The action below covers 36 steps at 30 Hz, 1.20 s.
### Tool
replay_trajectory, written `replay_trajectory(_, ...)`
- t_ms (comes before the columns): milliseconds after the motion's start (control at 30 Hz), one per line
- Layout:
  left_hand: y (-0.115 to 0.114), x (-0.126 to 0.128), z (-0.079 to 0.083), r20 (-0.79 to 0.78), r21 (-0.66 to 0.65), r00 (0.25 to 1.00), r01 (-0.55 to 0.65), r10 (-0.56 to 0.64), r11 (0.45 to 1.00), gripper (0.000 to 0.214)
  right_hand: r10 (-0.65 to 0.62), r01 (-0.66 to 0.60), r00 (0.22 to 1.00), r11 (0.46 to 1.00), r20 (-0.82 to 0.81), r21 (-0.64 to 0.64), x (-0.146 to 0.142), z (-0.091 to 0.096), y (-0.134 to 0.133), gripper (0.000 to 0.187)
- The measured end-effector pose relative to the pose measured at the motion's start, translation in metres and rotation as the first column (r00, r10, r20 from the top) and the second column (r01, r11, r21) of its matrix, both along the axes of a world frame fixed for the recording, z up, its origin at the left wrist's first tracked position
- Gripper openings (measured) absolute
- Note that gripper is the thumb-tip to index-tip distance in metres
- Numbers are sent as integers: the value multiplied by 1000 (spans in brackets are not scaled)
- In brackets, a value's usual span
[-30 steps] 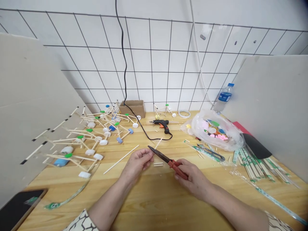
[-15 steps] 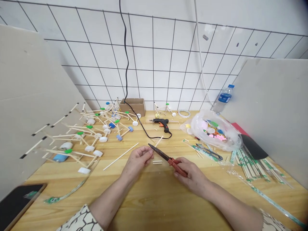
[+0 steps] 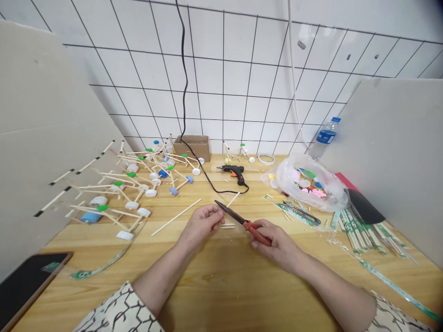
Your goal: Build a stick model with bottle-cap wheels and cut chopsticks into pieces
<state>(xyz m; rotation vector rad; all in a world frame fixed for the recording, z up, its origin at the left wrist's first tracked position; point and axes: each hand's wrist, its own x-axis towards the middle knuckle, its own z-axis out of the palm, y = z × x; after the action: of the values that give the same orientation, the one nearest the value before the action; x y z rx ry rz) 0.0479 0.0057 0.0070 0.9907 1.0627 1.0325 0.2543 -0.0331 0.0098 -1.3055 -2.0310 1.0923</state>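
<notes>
My left hand (image 3: 204, 226) pinches a thin pale wooden stick (image 3: 234, 198) between thumb and fingers. The stick's far end slants up beyond the scissor blades, while its near end is hidden by the fingers. In my right hand (image 3: 277, 242) is a pair of scissors (image 3: 237, 217) with red handles and dark blades. These blades lie across the stick close to my left fingertips; whether they touch it I cannot tell. Two short stick pieces (image 3: 228, 226) rest on the table just below the blades. A longer stick (image 3: 176, 217) lies left of my left hand.
Several stick frames with bottle-cap wheels (image 3: 124, 235) crowd the left side. A hot glue gun (image 3: 235, 171) and a cardboard box (image 3: 194, 147) sit farther back. To the right are a plastic bag of craft bits (image 3: 332, 198), a cutter (image 3: 304, 214), packaged chopsticks (image 3: 356, 235) and a bottle (image 3: 325, 137).
The whole view has shifted slightly. Both hands keep the same grips on the stick and the scissors, with the blades still across the stick.
</notes>
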Motion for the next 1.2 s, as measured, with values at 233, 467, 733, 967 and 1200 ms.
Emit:
replay_trajectory(233, 4, -3, -3, 7, 3, 999, 34, -34, 999, 22, -10, 10, 999, 1000, 34, 5, 1, 1, 1, 9)
replay_trajectory(467, 4, -4, -3, -15, -1, 999, 47, -47, 999, 26, -34, 34, 999, 999, 32, 11, 2, 3, 3, 10)
replay_trajectory(733, 4, -4, -4, -14, -8, 1000, 24, -24, 1000, 25, 1, -3, 998, 1000, 64, 29, 1, 0, 1, 11)
replay_trajectory(967, 2, -2, 3, -53, 2, 999, -10, 10, 1000, 24, -6, 6, 1000, 1000, 25, 19, -1, 1, 0, 10)
replay_trajectory(1200, -1, 1, 10, -86, -4, 996, -8, 8, 1000, 26, -10, 9, 1000, 1000, -22, -29, 0, 3, -1, 7)
